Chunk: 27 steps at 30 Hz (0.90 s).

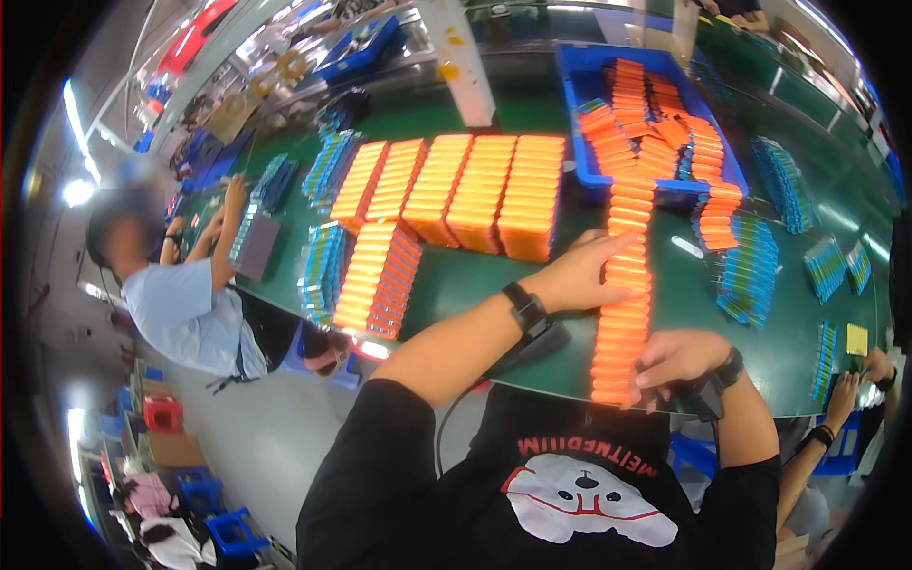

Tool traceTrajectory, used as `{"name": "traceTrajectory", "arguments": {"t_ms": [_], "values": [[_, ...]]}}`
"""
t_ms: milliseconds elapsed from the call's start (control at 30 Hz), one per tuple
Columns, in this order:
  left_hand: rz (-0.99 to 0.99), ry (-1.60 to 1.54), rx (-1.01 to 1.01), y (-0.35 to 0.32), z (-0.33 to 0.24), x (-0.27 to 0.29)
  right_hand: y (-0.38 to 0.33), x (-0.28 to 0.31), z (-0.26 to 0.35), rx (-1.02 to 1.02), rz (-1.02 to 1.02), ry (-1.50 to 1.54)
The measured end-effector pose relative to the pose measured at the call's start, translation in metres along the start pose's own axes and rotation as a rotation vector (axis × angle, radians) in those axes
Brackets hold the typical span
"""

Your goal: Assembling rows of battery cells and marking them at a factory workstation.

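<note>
A long row of orange cylinders [622,328] lies on the green table in front of me, running from the blue bin's edge to the table's near edge. My left hand [584,274] reaches over it from the left, fingers and thumb gripping its middle. At the near end my right hand [682,359] is closed, curled fingers against the row's right edge; its fingertips are partly hidden. Black bands with dark boxes sit on both wrists. Beyond the row, the blue bin [581,171] holds many more orange cylinder strips [627,95], partly heaped.
Tall blocks of stacked orange cylinders [456,195] stand left of my hands, beside a nearer orange stack [375,280]. Blue-green strips [749,271] lie to the right. A white post [458,66] rises behind. A co-worker [190,304] works at left; another person's hands [841,399] are at right.
</note>
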State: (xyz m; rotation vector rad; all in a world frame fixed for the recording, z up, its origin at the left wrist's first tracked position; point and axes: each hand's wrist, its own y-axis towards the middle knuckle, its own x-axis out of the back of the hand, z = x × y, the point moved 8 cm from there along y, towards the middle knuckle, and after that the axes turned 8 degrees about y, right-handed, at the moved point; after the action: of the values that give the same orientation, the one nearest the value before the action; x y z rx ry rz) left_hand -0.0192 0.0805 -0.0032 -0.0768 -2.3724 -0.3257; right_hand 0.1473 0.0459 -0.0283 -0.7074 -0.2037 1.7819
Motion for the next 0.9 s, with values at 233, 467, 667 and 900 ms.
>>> {"name": "traceTrajectory", "arguments": {"t_ms": [233, 467, 667, 900], "values": [[0.044, -0.015, 0.022, -0.004, 0.005, -0.005, -0.001, 0.000, -0.005, 0.002, 0.068, 0.018], [0.033, 0.056, -0.073, 0.005, -0.004, -0.011, -0.005, -0.006, 0.004, 0.052, 0.173, -0.017], [0.071, 0.026, 0.034, 0.001, 0.002, -0.002, 0.007, -0.001, 0.006, 0.056, 0.157, -0.021], [0.134, 0.042, 0.050, 0.005, 0.001, -0.014, -0.001, -0.003, 0.002, 0.049, 0.103, -0.019]]}}
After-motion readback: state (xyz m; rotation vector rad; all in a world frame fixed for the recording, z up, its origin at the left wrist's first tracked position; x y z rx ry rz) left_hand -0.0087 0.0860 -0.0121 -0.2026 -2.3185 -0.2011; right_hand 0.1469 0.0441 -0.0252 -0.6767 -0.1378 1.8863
